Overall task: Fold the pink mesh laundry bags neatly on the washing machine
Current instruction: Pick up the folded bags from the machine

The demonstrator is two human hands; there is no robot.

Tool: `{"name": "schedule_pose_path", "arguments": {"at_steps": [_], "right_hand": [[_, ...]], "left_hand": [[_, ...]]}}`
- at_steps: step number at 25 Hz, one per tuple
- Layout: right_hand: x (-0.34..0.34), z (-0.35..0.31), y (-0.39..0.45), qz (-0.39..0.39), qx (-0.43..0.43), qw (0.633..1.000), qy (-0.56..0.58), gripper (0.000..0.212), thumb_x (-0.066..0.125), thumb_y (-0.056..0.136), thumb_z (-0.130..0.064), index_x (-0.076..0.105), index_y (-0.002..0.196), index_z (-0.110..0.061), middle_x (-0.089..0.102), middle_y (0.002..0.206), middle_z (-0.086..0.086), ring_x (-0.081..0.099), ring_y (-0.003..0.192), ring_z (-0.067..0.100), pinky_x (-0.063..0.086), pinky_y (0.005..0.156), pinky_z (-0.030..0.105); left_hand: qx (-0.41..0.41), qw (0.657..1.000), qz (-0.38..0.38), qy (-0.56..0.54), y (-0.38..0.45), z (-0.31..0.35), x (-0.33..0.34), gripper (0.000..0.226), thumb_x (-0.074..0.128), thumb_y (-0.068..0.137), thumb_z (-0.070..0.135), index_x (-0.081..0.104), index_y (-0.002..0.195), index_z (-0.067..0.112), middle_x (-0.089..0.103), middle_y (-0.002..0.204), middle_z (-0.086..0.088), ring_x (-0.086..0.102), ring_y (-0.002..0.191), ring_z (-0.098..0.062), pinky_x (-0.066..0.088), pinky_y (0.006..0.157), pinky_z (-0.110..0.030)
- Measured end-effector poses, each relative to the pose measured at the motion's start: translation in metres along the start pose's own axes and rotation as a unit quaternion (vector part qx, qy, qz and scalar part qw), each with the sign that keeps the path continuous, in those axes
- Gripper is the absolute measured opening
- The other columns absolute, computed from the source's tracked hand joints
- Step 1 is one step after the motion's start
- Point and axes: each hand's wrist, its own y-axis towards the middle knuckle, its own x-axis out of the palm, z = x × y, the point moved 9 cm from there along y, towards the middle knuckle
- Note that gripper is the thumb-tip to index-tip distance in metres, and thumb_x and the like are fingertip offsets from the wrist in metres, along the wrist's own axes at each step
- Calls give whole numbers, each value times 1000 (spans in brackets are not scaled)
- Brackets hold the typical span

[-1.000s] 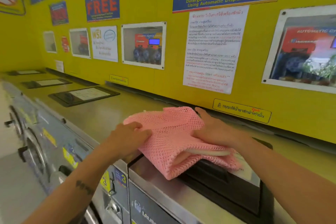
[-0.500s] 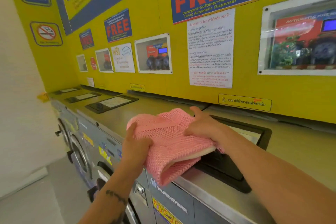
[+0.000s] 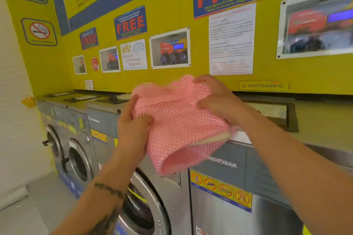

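Above the front edge of the washing machine (image 3: 236,158), both hands hold a folded pink mesh bundle.

The pink mesh laundry bags (image 3: 179,120) sit between the hands as one thick wad, apparently lifted clear of the machine top, though motion blur makes the gap hard to judge; the left hand (image 3: 133,129) grips the near-left side with thumb on top and fingers curled under; the right hand (image 3: 215,101) clamps the far-right side, fingers bunched into the mesh at the upper edge; a pale inner layer shows at the open lower-right fold; the bundle's long axis runs from far-left down to near-right, slanting over the front edge, so the lower end hangs in front of the machine's face; the right hand is nearer the machine top, so setting the bundle back down flat would likely lead from that side.
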Motion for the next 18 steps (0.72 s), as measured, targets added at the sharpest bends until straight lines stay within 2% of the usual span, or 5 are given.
{"name": "schedule_pose_path", "arguments": {"at_steps": [3, 8, 12, 14, 18], "right_hand": [[90, 17, -70, 21, 10, 1000, 12, 52, 71, 72, -3, 64, 107, -41, 52, 109, -17, 54, 70, -22, 38, 45, 3], [246, 66, -160, -1, 151, 985, 82, 50, 74, 69, 1, 70, 111, -25, 64, 117, 3, 61, 70, -4, 43, 53, 8], [357, 117, -201, -93, 240, 963, 80, 55, 72, 70, -3, 67, 120, -25, 56, 127, 1, 59, 106, 17, 47, 80, 29], [400, 151, -219, -127, 271, 952, 64, 56, 73, 71, -4, 65, 123, -25, 55, 126, 0, 56, 107, 19, 45, 87, 32], [467, 222, -252, -193, 329, 923, 41, 60, 73, 73, -2, 61, 130, -20, 54, 122, 0, 55, 97, 12, 41, 74, 20]], "left_hand": [[-17, 999, -30, -7, -38, -26, -96, 73, 59, 71, -4, 60, 120, 51, 45, 140, 1, 56, 111, -28, 53, 86, -52], [-101, 994, 6, 38, -89, -86, -253, 74, 54, 74, -11, 62, 118, 47, 52, 137, -3, 58, 110, -27, 52, 88, -52], [-155, 980, 59, 109, -112, -150, -347, 73, 55, 71, -8, 62, 112, 53, 50, 136, 0, 59, 104, -21, 54, 84, -45], [-199, 965, 87, 145, -128, -189, -379, 73, 54, 72, -8, 61, 118, 48, 51, 133, 0, 59, 100, -20, 54, 83, -42], [-281, 927, 135, 209, -160, -261, -426, 69, 55, 74, -9, 59, 127, 36, 59, 114, 0, 65, 84, -11, 56, 70, -25]]}}
